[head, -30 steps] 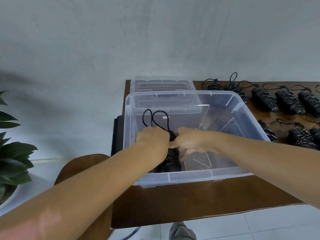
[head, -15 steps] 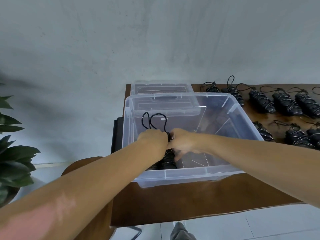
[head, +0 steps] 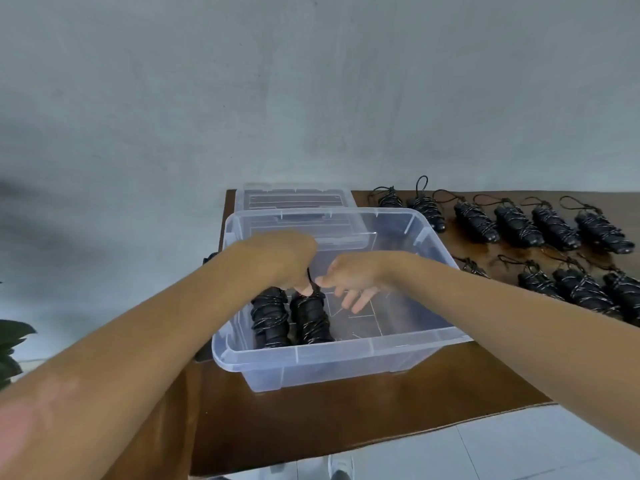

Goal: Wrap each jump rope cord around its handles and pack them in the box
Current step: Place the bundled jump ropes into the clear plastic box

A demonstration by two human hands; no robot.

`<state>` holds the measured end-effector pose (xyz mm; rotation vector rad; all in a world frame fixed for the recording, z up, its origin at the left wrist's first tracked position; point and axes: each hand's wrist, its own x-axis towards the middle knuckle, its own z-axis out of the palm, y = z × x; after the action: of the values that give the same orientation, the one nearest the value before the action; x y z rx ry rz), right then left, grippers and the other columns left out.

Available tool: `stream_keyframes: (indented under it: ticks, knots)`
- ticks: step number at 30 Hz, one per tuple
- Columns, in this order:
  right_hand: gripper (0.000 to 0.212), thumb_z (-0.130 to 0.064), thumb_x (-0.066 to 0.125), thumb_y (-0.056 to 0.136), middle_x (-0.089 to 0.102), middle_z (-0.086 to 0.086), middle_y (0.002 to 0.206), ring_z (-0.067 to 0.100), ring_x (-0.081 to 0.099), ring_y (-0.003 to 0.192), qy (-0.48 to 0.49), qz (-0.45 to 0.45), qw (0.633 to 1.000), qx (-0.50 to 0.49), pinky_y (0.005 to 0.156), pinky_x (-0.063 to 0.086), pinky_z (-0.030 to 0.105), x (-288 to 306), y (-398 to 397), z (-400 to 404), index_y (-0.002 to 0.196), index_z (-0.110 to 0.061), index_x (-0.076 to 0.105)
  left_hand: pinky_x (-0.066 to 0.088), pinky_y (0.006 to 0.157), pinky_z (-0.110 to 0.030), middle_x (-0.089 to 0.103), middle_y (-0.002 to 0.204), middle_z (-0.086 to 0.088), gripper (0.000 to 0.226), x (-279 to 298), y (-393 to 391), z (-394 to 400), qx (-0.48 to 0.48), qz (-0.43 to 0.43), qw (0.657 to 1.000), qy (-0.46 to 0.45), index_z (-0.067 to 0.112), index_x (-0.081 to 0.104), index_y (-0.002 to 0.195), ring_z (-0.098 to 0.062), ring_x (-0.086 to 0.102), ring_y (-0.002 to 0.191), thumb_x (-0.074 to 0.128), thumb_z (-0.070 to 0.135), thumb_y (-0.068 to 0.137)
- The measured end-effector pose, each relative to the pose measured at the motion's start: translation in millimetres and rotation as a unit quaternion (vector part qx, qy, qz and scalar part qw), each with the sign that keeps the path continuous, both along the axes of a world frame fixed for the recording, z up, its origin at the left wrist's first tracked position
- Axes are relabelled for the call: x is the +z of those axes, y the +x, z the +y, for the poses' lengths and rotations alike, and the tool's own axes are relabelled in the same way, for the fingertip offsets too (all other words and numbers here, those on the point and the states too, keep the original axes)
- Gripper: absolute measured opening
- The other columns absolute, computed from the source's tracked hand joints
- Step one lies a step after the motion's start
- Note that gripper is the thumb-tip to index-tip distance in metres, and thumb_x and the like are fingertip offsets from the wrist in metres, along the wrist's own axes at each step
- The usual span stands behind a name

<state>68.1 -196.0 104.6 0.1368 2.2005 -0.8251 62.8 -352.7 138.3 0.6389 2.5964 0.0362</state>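
Black white-flecked rope bundles — clear box.

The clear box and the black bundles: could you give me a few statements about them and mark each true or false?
1. Two wrapped jump ropes lie side by side inside the clear box. True.
2. The box's lid is snapped on. False: the box is open; the lid lies behind it on the table.
3. More wrapped bundles wait on the table to the box's right. True.
4. Both hands are outside the box. False: the left hand and right hand reach into it.
5. The left hand pinches a cord end above a bundle. True.
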Motion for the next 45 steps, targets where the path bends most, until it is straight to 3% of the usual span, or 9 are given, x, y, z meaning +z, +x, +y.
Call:
stream_keyframes:
  ticks: [9, 16, 21, 24, 28, 30, 36, 42, 45]
  knots:
    - [0.03, -0.025, 0.053, 0.107, 0.072, 0.015, 0.114, 0.029, 0.077, 0.088, -0.066, 0.147, 0.983, -0.086, 0.07, 0.063, 0.029, 84.1, 4.7, 78.9, 0.129, -0.006, 0.06, 0.05, 0.081, -0.034, 0.079, 0.095, -0.006, 0.039, 45.5, 1.0, 55.3, -0.047, 0.024, 0.991, 0.127, 0.004, 0.071, 0.114, -0.026, 0.07, 0.099, 0.064, 0.04, 0.102]
    - [0.02, -0.02, 0.055, 0.106, 0.079, 0.011, 0.1, 0.03, 0.076, 0.085, -0.08, 0.202, 0.958, -0.186, 0.066, 0.06, 0.028, 100.7, 25.4, 180.6, 0.119, -0.008, 0.064, 0.056, 0.085, -0.043, 0.078, 0.084, -0.01, 0.041, 54.4, 2.1, 150.3, -0.048, 0.055, 0.967, 0.244, 0.002, 0.071, 0.1, -0.027, 0.071, 0.082, 0.063, 0.043, 0.102]
    - [0.016, -0.019, 0.055, 0.105, 0.079, 0.006, 0.093, 0.023, 0.076, 0.081, -0.031, 0.186, 0.955, -0.227, 0.08, 0.063, 0.036, 75.3, 34.1, 260.3, 0.115, -0.012, 0.066, 0.058, 0.084, -0.045, 0.075, 0.088, -0.023, 0.049, 40.9, -0.5, 234.9, -0.005, 0.037, 0.953, 0.3, -0.009, 0.07, 0.097, -0.037, 0.071, 0.081, 0.063, 0.039, 0.102]
    - [0.016, -0.018, 0.054, 0.106, 0.077, 0.005, 0.098, 0.021, 0.075, 0.082, 0.009, 0.166, 0.957, -0.236, 0.075, 0.063, 0.03, 49.3, 38.0, 297.8, 0.116, -0.013, 0.065, 0.053, 0.075, -0.042, 0.066, 0.092, -0.029, 0.046, 20.6, -7.9, 276.5, 0.012, 0.031, 0.968, 0.249, 0.001, 0.06, 0.073, -0.04, 0.064, 0.077, 0.06, 0.036, 0.104]
    - [0.032, -0.02, 0.056, 0.104, 0.069, 0.009, 0.106, 0.02, 0.064, 0.082, 0.018, 0.143, 0.961, -0.238, 0.073, 0.057, 0.032, 1.0, 37.4, 333.2, 0.134, -0.008, 0.054, 0.05, 0.081, -0.039, 0.066, 0.116, -0.028, 0.031, -11.6, -19.5, 319.7, 0.038, 0.004, 0.994, 0.099, -0.007, 0.063, 0.119, -0.04, 0.067, 0.108, 0.057, 0.021, 0.107]
    - [0.046, -0.028, 0.06, 0.102, 0.064, 0.008, 0.103, 0.021, 0.061, 0.085, 0.03, 0.134, 0.966, -0.217, 0.077, 0.057, 0.034, -19.8, 33.3, 338.8, 0.141, -0.01, 0.044, 0.052, 0.085, -0.038, 0.067, 0.125, -0.024, 0.028, -21.9, -23.4, 331.0, 0.05, 0.005, 0.998, 0.025, -0.007, 0.063, 0.124, -0.038, 0.067, 0.113, 0.056, 0.012, 0.105]
    - [0.075, -0.048, 0.063, 0.096, 0.036, 0.011, 0.151, 0.033, 0.046, 0.135, 0.104, 0.171, 0.971, -0.132, 0.107, 0.044, 0.044, -55.3, 17.1, 330.2, 0.151, -0.011, 0.027, 0.049, 0.104, -0.042, 0.053, 0.144, -0.022, 0.047, -53.3, -38.1, 342.5, 0.108, 0.014, 0.984, -0.144, -0.002, 0.051, 0.146, -0.037, 0.054, 0.131, 0.058, 0.014, 0.102]
    - [0.075, -0.058, 0.06, 0.095, 0.037, 0.013, 0.147, 0.033, 0.037, 0.138, 0.188, 0.183, 0.963, -0.06, 0.104, 0.043, 0.044, -67.5, 3.8, 318.2, 0.147, -0.008, 0.039, 0.048, 0.108, -0.039, 0.058, 0.144, -0.012, 0.051, -76.8, -34.4, 351.9, 0.156, -0.066, 0.971, -0.169, 0.004, 0.055, 0.145, -0.032, 0.058, 0.133, 0.048, 0.039, 0.11]
    - [0.079, -0.06, 0.061, 0.093, 0.038, 0.013, 0.143, 0.031, 0.038, 0.134, 0.226, 0.187, 0.956, -0.03, 0.099, 0.046, 0.041, -74.4, 4.0, 315.0, 0.146, -0.006, 0.038, 0.047, 0.084, -0.038, 0.054, 0.146, -0.015, 0.052, -77.4, -29.5, 356.6, 0.174, -0.055, 0.971, -0.157, 0.005, 0.038, 0.154, -0.031, 0.06, 0.121, 0.052, 0.024, 0.107]
